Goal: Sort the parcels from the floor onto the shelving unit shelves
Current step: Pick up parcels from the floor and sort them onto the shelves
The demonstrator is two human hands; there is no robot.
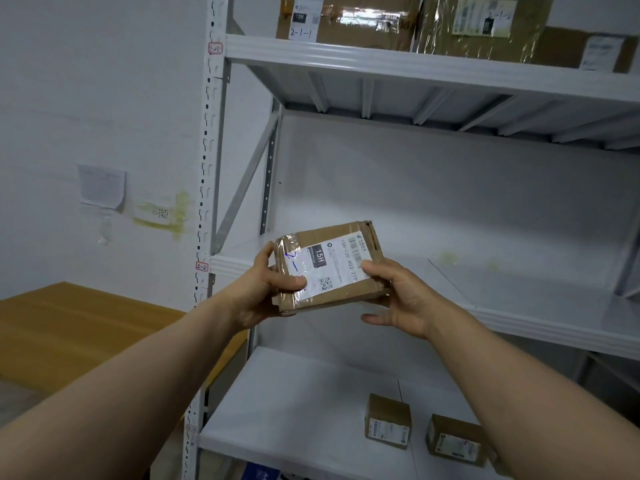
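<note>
Between the left grip (273,289) and the right grip (398,296), held up a flat cardboard parcel (332,265) with its printed label (329,268) facing the camera. Clasped its left end in the left grip, thumb on the label and fingers curled behind. Pinched its right edge in the right grip, thumb on top, other fingers mostly hidden underneath. Kept it clear of every shelf, touching nothing but the grips. Made out blue handwriting near the left thumb, too faint to read.

Just beyond the grips found the middle shelf (519,306), marked by a 2-2 tag (202,266) on the post left of the left grip. Well above the grips noted the top shelf (381,62), tagged 2-1 (215,48) and carrying larger parcels (353,19). Far below the grips noted the lower shelf (294,410) with two small boxes (388,426), off toward the right-grip side.

Judged the step as reading the label to pick a shelf, with the parcel already off the floor. Judged the next move to call for matching the code to a shelf tag, then reaching forward, setting the parcel flat, and letting go with both grips.
</note>
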